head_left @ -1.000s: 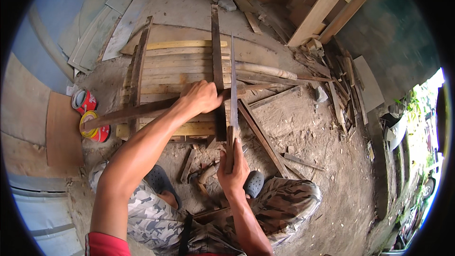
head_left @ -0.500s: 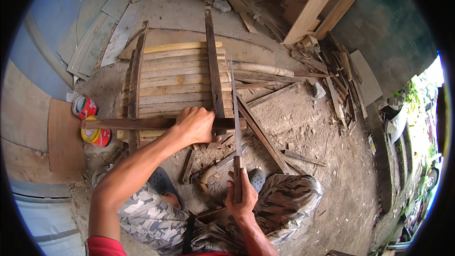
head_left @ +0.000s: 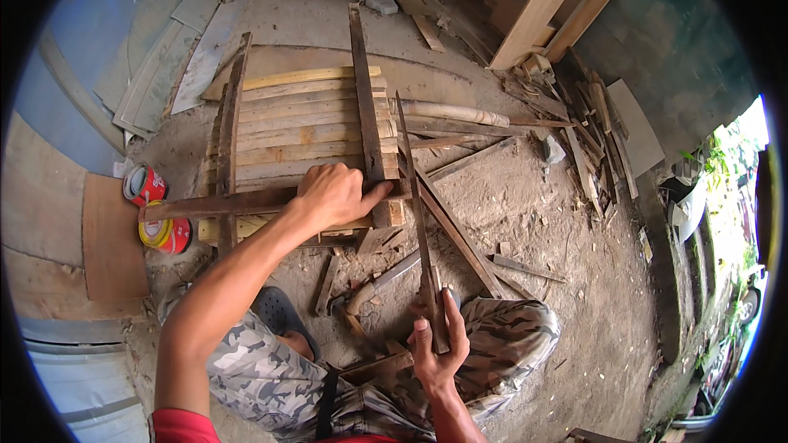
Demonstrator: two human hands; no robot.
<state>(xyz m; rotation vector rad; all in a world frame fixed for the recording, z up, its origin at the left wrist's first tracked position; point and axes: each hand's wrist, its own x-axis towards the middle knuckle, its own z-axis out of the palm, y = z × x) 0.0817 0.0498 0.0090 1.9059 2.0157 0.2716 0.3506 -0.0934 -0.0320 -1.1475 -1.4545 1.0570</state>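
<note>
A hand saw, its long narrow blade (head_left: 419, 221) pointing away from me, is held by the handle in my right hand (head_left: 441, 349). Beside the blade is the right end of a dark wooden strip (head_left: 205, 206); whether they touch I cannot tell. My left hand (head_left: 331, 194) is closed over this strip, its thumb stretched toward the saw. The strip lies across two dark wooden rails (head_left: 362, 90), above a stack of pale slats (head_left: 300, 130).
By my feet lies a curved-handled blade tool (head_left: 379, 283). Two red cans (head_left: 146, 184) stand at the left. Long dark strips (head_left: 464, 238) and scraps litter the dirt floor on the right. Boards (head_left: 542, 12) lean at the back.
My right hand and the saw have shifted right, and the blade now tilts more. The strip's right end has moved slightly away from me and left; my left thumb now extends along it.
</note>
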